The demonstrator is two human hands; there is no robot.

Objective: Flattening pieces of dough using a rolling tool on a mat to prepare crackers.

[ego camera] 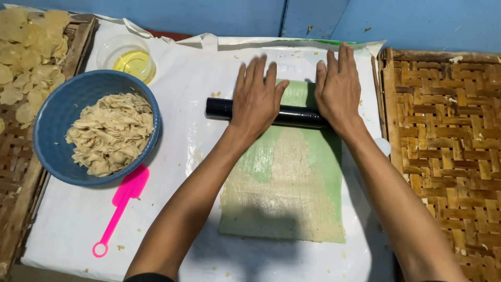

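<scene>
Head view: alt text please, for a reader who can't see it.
Left hand and right hand press flat on a black rolling pin over a green sheet spread with thin beige dough. At left sit a blue bowl of dough scraps, a pink spatula and a small bowl of oil.

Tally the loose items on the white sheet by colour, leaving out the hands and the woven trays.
Blue: 1, bowl of dough scraps
Pink: 1, scraper
Black: 1, rolling pin
Green: 1, sheet under flattened dough
Clear: 1, cup of yellow oil
Total: 5
</scene>
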